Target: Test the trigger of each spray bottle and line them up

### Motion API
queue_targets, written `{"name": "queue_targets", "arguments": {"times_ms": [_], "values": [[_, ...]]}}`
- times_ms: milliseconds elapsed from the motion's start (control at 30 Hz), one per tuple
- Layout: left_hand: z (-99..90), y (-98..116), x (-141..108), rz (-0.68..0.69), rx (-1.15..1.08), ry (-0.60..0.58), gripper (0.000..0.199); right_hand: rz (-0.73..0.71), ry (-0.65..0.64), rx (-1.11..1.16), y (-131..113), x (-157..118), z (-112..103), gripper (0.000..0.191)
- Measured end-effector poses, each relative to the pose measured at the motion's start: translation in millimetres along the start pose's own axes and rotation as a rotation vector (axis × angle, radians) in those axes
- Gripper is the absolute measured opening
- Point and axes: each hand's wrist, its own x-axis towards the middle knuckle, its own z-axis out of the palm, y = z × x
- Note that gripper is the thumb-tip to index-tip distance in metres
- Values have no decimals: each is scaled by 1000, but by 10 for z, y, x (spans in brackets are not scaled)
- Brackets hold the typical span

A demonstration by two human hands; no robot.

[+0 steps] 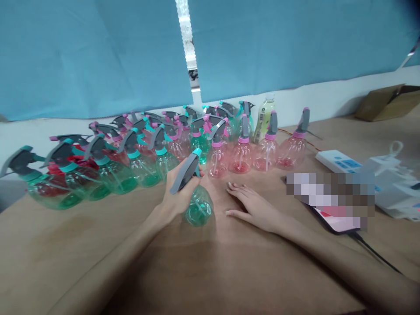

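My left hand (179, 190) is wrapped round the neck of a green spray bottle (198, 208) with a grey and teal trigger head. This bottle leans, its clear green base toward me. My right hand (251, 203) lies on the table with its fingers stretched out and nothing in it. Just beyond my hands, several pink spray bottles (241, 159) with grey and pink heads stand in a row. To the left, a row of green spray bottles (118, 175) with teal collars stands upright, with more pink and green ones behind.
A phone (341, 218) with a blurred screen and a black cable lies right of my right hand. Beyond it are a white power strip (337, 162) and white plugs. A labelled drink bottle (264, 118) and a cardboard box (383, 103) stand at the back of the brown table (249, 271).
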Motion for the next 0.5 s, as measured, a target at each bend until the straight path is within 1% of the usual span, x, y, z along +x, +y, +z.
{"name": "queue_targets", "arguments": {"times_ms": [133, 267, 500], "values": [[-5, -7, 4, -6, 27, 5, 11, 21, 23, 3, -3, -7, 9, 77], [11, 22, 0, -9, 89, -3, 23, 22, 2, -7, -19, -15, -4, 76], [78, 37, -37, -30, 103, 88, 34, 31, -54, -57, -40, -20, -30, 78]]}}
